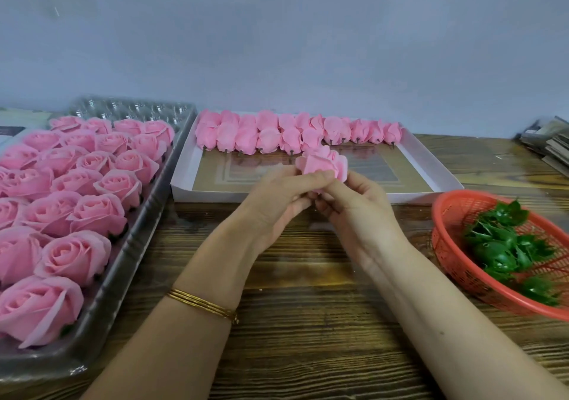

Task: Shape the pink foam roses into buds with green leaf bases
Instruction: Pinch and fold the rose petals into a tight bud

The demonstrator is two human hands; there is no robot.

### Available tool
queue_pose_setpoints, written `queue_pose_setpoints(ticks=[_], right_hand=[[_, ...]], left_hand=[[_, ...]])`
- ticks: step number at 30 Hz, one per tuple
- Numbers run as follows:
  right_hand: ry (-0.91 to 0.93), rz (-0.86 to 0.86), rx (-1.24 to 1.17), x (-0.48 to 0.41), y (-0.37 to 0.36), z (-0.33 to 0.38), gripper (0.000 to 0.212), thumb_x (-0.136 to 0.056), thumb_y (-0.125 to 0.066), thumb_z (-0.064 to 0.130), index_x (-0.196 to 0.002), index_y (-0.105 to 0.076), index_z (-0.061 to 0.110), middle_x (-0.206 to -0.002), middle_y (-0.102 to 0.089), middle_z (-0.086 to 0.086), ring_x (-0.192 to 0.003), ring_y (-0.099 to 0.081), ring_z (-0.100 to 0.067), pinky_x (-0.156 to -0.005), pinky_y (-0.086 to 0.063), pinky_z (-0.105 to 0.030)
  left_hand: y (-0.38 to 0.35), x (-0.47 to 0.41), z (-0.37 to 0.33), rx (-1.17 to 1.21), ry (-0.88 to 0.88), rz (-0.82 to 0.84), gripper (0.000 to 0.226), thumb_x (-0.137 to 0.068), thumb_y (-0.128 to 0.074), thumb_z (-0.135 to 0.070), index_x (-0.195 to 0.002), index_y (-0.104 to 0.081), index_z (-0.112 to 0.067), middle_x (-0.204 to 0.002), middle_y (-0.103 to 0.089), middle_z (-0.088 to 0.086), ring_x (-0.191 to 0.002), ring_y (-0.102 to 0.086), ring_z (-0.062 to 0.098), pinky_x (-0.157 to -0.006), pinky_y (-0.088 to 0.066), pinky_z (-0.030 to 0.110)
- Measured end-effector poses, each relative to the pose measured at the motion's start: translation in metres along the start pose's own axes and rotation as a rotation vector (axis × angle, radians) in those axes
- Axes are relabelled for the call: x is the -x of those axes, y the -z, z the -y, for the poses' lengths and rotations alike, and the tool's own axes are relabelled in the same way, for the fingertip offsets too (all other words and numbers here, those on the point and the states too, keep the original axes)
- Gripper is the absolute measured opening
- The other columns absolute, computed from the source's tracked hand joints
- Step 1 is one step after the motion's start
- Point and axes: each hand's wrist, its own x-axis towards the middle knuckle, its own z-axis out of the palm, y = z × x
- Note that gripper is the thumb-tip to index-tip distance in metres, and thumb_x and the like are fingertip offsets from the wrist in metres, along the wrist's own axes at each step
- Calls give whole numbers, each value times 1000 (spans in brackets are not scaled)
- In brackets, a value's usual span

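Observation:
A pink foam rose (pixel 323 164) is held above the front edge of the white box (pixel 431 168). My left hand (pixel 277 202) grips it from the left with thumb and fingers curled round the petals. My right hand (pixel 357 212) pinches its underside from the right. The rose's base is hidden between my fingers. Finished pink buds (pixel 277 133) lie in rows along the back of the white box. Open pink roses (pixel 77 184) fill the clear plastic tray (pixel 104 288) on the left. Green leaf bases (pixel 505 245) lie in the red basket (pixel 455 264) on the right.
The wooden tabletop (pixel 308 322) runs under my forearms. A gold bangle (pixel 203 305) is on my left wrist. A stack of papers (pixel 551 144) sits at the far right by the grey wall.

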Motion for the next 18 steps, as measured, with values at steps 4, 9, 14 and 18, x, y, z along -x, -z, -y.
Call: queue_pose_setpoints(ticks=[4, 9, 14, 18], right_hand=[[-3, 43, -138, 3, 3, -6, 31, -88, -66, 5, -112, -61, -14, -72, -57, -7, -65, -53, -12, -67, -42, -26], [-38, 99, -206, 9, 4, -9, 17, -85, -64, -5, -102, -62, -6, -76, -63, -10, -66, -60, -12, -63, -52, -19], [-53, 143, -250, 9, 5, -9, 19, -76, -68, -3, -88, -60, 8, -72, -65, -10, -65, -63, -14, -65, -54, -20], [-90, 173, -243, 11, 5, -8, 30, -66, -72, 9, -94, -61, 12, -74, -66, -9, -70, -62, -16, -69, -54, -21]], left_hand=[[-2, 1, 4, -81, 15, 22, 22, -79, -68, -23, -97, -68, -11, -92, -65, 8, -87, -61, 15, -83, -51, 29], [-4, 3, 8, -109, 22, 26, 18, -83, -68, -20, -98, -68, -9, -94, -73, 9, -90, -68, 16, -81, -52, 29], [-4, 6, 7, -143, 51, -5, 32, -95, -57, -12, -120, -60, 8, -115, -67, 27, -103, -64, 27, -92, -49, 37], [-2, 7, 6, -112, 75, -51, 42, -91, -62, -20, -124, -58, 6, -125, -57, 35, -123, -53, 44, -107, -40, 51]])
